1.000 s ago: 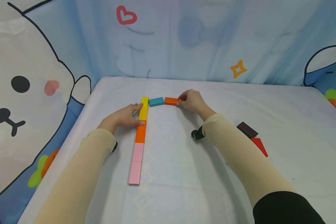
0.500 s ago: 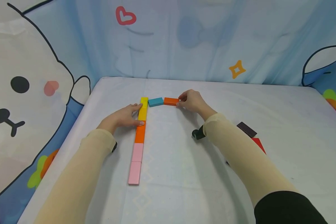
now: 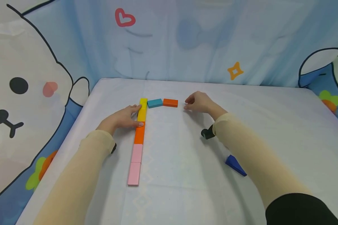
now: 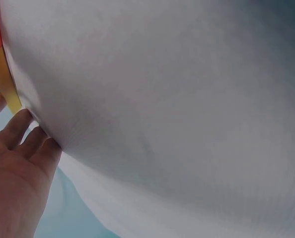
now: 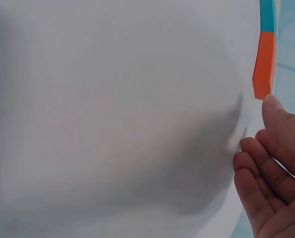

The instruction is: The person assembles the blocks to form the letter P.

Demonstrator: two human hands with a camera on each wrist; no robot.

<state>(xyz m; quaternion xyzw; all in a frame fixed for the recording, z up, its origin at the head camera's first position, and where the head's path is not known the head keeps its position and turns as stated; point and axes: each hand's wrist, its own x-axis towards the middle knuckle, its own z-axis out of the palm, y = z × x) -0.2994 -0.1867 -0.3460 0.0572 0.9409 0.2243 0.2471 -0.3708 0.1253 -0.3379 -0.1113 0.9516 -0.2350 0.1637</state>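
On the white tablecloth a straight column of flat blocks runs away from me: pink blocks [image 3: 134, 174] nearest, then an orange block [image 3: 139, 135], then yellow blocks [image 3: 142, 115] at the far end. My left hand [image 3: 120, 119] touches its left side, fingertips at the yellow part and thumb on the orange block. From the yellow end a teal block [image 3: 155, 103] extends to the right, slightly angled. An orange block [image 3: 170, 103] follows, its end meeting the teal one. Just right of it my right hand [image 3: 200, 102] holds nothing, fingers loosely bent and apart from the block.
A blue block [image 3: 235, 165] lies partly covered by my right sleeve [image 3: 259, 156]. A printed curtain [image 3: 169, 40] hangs behind the table's back edge, and a cartoon figure [image 3: 31, 93] fills the left side. Tablecloth [image 3: 180, 150] spreads between my arms.
My right hand has let go of the orange block and moved right. Its sleeve now covers the dark and red blocks and reveals the blue one. The left hand stays in place.
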